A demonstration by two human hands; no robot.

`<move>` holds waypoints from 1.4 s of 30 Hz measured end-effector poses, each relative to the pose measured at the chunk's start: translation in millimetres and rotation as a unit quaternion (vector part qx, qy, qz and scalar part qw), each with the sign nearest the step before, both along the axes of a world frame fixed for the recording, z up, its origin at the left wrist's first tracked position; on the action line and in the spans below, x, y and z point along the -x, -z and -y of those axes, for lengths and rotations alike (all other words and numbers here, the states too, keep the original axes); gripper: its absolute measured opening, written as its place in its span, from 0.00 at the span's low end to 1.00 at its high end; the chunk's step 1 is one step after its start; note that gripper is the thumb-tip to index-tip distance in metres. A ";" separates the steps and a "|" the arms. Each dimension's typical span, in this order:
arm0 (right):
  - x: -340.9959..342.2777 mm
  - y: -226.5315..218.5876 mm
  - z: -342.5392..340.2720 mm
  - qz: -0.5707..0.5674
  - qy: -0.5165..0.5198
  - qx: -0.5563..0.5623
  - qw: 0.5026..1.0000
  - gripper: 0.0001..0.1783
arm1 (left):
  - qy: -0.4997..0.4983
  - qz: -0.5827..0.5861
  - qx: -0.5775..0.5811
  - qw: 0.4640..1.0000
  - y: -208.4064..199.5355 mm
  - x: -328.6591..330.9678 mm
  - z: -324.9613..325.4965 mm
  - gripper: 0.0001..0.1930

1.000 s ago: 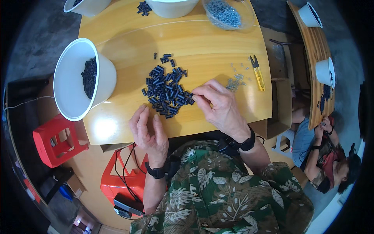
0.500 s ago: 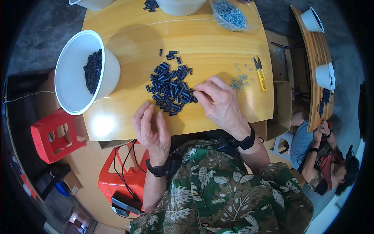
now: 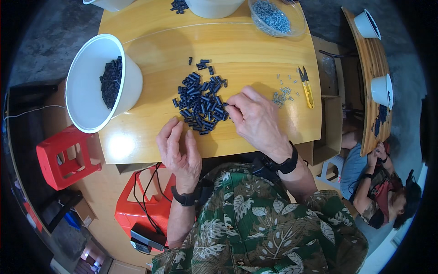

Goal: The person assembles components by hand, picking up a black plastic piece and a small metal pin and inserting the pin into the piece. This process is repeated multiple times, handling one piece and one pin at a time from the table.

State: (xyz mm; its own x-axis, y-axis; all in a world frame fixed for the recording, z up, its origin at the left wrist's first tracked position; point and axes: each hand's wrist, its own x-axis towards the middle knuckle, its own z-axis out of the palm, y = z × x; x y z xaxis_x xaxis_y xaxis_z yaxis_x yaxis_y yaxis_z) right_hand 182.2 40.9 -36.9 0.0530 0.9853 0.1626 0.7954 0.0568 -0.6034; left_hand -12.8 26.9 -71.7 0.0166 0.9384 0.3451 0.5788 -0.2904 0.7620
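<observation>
A heap of small black cylindrical plastic parts [image 3: 200,102] lies on the yellow wooden table [image 3: 159,50]. At the heap's right edge, my right hand [image 3: 257,116] has thumb and forefinger pinched on one black plastic part, mostly hidden by the fingertips. My left hand [image 3: 179,148] rests at the near table edge, just below left of the heap, its bent fingers apart and nothing visible in them. Right of my right hand lie small silver screws [image 3: 282,97], several of them scattered. Beside them is a pair of yellow-handled thread snips [image 3: 306,89], blades pointing away.
A white bucket [image 3: 134,84] with black parts stands tilted in view at the left. At the back are another white bucket [image 3: 214,8] and a clear bowl [image 3: 299,26] of screws. Red stools [image 3: 64,157] stand at the left; a co-worker [image 3: 381,196] sits at the right.
My right hand stays at the heap's right edge, its fingertips shifted only slightly. The left hand holds nearly the same place. The whole view has moved a little.
</observation>
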 end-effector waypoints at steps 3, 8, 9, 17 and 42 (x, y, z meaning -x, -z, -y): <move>-1.3 -3.2 0.8 -0.058 0.005 0.004 0.998 0.05 | 0.000 0.002 0.003 1.000 -0.6 -0.1 0.8 0.12; -14.6 -15.8 21.3 -0.485 0.004 0.121 0.866 0.05 | -0.007 0.029 0.007 1.000 -3.0 2.3 3.2 0.12; -18.4 -17.8 27.0 -0.484 0.005 0.120 0.867 0.05 | -0.003 0.036 0.003 0.999 -6.0 1.3 4.3 0.13; -17.2 -14.6 49.0 -0.698 -0.081 0.162 0.693 0.06 | 0.147 0.115 0.043 0.982 -50.6 -5.7 13.5 0.12; 15.4 -6.7 68.5 -0.585 0.042 0.208 0.783 0.09 | 0.165 0.010 0.121 0.979 -42.7 -22.4 30.3 0.12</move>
